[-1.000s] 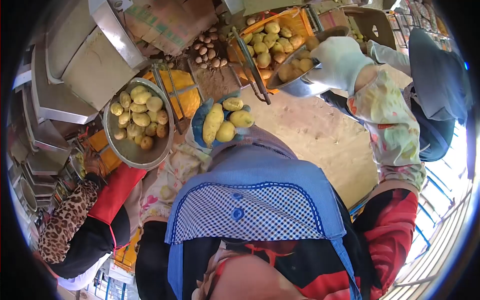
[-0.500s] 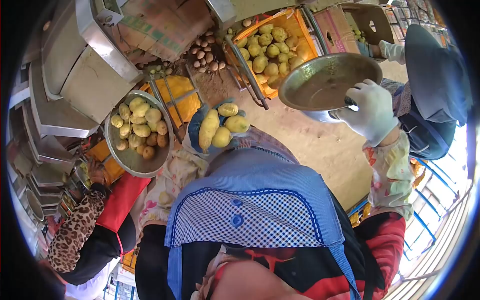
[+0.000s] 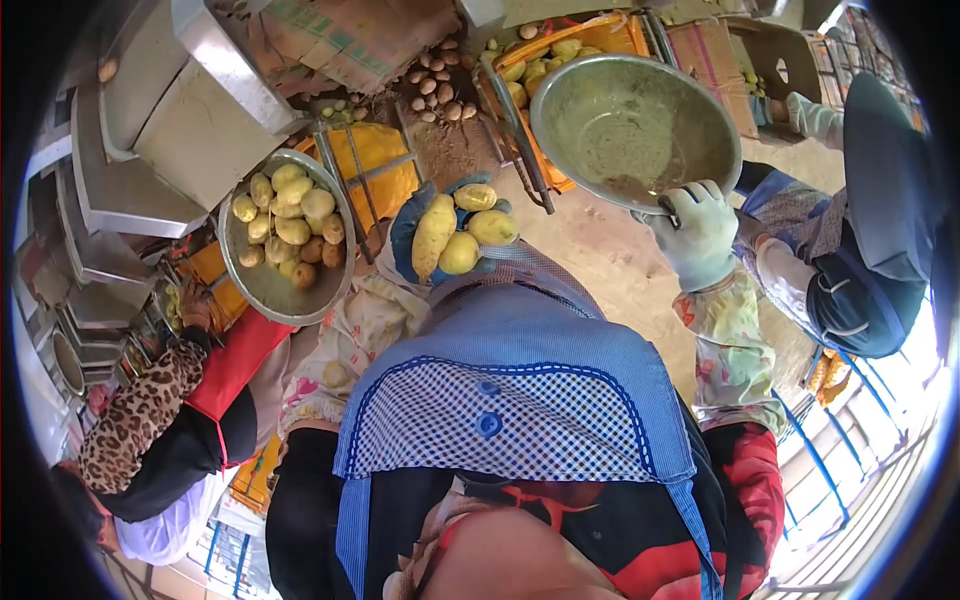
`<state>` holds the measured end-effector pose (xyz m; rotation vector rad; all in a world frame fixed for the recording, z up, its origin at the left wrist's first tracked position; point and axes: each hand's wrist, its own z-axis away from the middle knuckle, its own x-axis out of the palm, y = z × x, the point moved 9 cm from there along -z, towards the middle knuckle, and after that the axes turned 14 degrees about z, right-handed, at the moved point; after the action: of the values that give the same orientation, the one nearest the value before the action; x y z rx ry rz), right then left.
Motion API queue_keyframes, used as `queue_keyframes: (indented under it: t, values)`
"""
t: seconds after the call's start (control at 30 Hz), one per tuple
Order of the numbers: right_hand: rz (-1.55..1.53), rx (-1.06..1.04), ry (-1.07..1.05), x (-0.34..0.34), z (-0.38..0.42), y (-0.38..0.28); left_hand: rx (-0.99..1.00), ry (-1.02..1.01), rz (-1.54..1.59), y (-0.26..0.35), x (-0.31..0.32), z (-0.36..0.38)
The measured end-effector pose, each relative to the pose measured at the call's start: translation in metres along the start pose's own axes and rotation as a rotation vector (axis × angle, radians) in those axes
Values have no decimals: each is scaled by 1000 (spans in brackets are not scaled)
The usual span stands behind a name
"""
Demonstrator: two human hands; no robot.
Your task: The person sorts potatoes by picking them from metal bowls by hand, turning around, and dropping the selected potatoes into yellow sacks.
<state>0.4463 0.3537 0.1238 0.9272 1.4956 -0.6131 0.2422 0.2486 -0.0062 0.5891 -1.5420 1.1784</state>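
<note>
My left hand (image 3: 405, 240), in a blue glove, is closed around several yellowish potatoes (image 3: 460, 253) in front of the apron. In a whitish glove, my right hand (image 3: 697, 235) grips the near rim of a wide metal bowl (image 3: 640, 125). The bowl is tilted so its inside shows, with only some dirt in the bottom. Behind it, a crate of potatoes (image 3: 512, 72) lined with orange mesh is partly hidden. Left of my left hand stands another metal bowl (image 3: 300, 298) holding several potatoes.
Small brownish potatoes (image 3: 445, 92) lie on the dirt floor near a cardboard sheet (image 3: 330, 45). Metal machine housings (image 3: 200, 150) stand at the left. A co-worker in a dark hat (image 3: 880, 180) is at the right; another with a leopard-print sleeve (image 3: 140, 415) is at the left.
My right hand has moved left with the bowl, which now tips more toward me and covers much of the crate. The left hand still holds its potatoes.
</note>
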Motion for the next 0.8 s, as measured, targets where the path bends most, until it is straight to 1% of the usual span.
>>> queue_keyframes:
  t: [0.07,0.13,0.17,0.27,0.3,0.33,0.37,0.4,0.43,0.47,0.5,0.53,0.6,0.67,0.7,0.8]
  values:
    - [6,12,-47,25,-2,-3,16,15,-5,2,3,3]
    - [35,-10,-83,66,-7,-11,40,23,3,3,4,4]
    - [48,40,-282,108,-1,-11,52,24,3,4,6,6]
    - [-63,-6,-229,145,13,-16,85,7,-3,7,10,9]
    - [-99,-2,-314,146,12,-16,100,0,-2,10,12,11]
    - [-117,-27,-463,148,9,-19,128,-5,-7,14,14,16]
    - [-154,-62,-547,142,6,-24,152,-8,-19,15,16,20]
    - [-171,-73,-624,135,4,-26,187,-17,-33,20,18,25]
    - [-165,-113,-620,135,4,-25,217,-34,-50,21,23,32]
    - [-112,-45,-707,120,-5,-28,249,-41,-59,24,26,38]
    - [-53,-45,-633,110,-15,-28,279,-51,-64,27,30,44]
    - [-88,-75,-525,95,-29,-35,305,-62,-66,30,33,50]
    - [-163,-114,-480,86,-50,-51,349,-65,-53,37,34,64]
    - [-197,-191,-498,74,-65,-82,369,-55,-24,39,42,73]
    - [-144,-250,-545,75,-65,-96,393,-51,-23,42,43,80]
    - [-162,-481,-560,79,-51,-136,516,-42,-65,59,39,110]
